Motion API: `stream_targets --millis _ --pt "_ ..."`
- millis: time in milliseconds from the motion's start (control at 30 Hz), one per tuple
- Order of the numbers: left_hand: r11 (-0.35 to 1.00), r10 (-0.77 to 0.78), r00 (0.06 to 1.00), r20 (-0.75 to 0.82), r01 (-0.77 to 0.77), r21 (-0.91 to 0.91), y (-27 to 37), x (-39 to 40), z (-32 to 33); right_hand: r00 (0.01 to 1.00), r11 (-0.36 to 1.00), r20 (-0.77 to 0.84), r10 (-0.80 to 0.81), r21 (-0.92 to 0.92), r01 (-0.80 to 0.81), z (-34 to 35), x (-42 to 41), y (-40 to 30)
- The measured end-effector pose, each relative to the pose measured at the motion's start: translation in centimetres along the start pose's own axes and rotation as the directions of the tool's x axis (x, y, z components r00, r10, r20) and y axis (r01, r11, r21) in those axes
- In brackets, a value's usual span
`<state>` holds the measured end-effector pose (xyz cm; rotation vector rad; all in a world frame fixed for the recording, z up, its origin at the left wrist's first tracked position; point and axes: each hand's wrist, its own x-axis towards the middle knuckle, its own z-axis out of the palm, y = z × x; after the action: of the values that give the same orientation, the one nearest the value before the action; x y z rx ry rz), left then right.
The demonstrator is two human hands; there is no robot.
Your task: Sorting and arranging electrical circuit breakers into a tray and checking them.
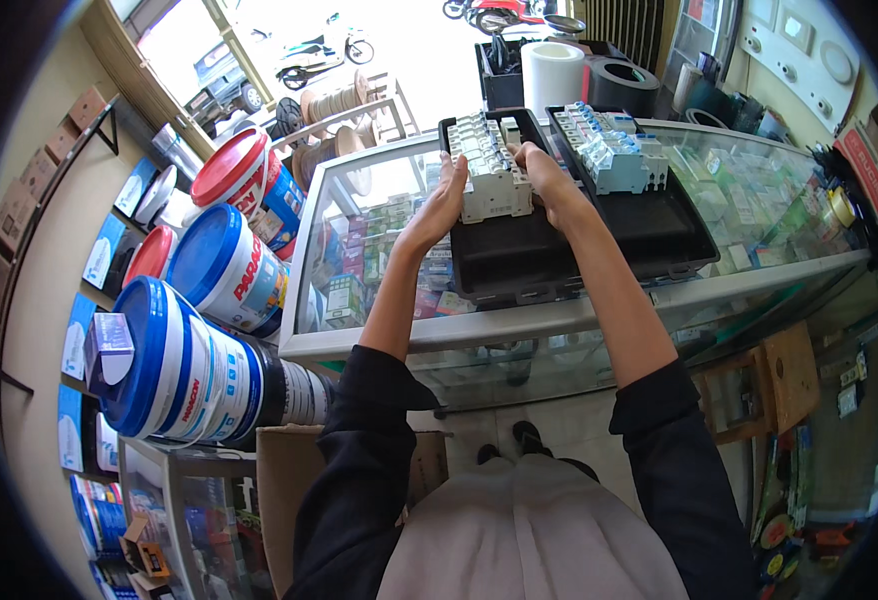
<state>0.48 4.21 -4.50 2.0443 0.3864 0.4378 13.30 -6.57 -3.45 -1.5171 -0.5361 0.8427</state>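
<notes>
A row of white miniature circuit breakers point(493, 191) sits over the left black plastic tray point(510, 259), with its near end inside the tray. My left hand point(441, 199) presses against its left side, thumb along the upper edge. On the opposite side, my right hand point(548, 180) grips the row, its fingertips partly hidden. A single white breaker point(510, 130) shows behind the row. More breakers point(620, 165), some with clear plastic over them, stand in the far part of the right black tray point(656, 229). Both trays rest on a glass display counter point(446, 334).
Paint buckets point(218, 397) crowd the left side, beside an open cardboard box point(281, 480). White and black rolls point(551, 79) stand behind the trays. Small boxed goods point(345, 296) lie under the counter's glass. A wooden stool point(788, 379) is at lower right; wire spools point(326, 154) stand beyond the counter.
</notes>
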Motion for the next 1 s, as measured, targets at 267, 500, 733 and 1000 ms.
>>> stream_targets --millis 267,500,733,1000 --pt "1.0 -0.017 1.0 -0.016 0.017 0.001 0.1 -0.2 -0.1 0.998 0.999 0.046 -0.047 -0.017 0.048 0.5 -1.3 -0.8" --pt "1.0 0.006 1.0 -0.015 -0.006 0.011 0.1 0.0 0.1 0.997 0.989 0.026 -0.068 -0.131 0.071 0.1 0.2 -0.1" --pt "1.0 -0.011 0.998 -0.059 0.011 0.007 -0.3 0.0 0.4 1.0 0.999 0.002 -0.023 -0.028 0.023 0.1 0.0 0.3" --pt "0.999 0.012 0.998 -0.059 -0.014 -0.029 -0.7 0.0 0.2 0.997 0.998 0.072 -0.041 -0.041 0.044 0.1 -1.7 -1.1"
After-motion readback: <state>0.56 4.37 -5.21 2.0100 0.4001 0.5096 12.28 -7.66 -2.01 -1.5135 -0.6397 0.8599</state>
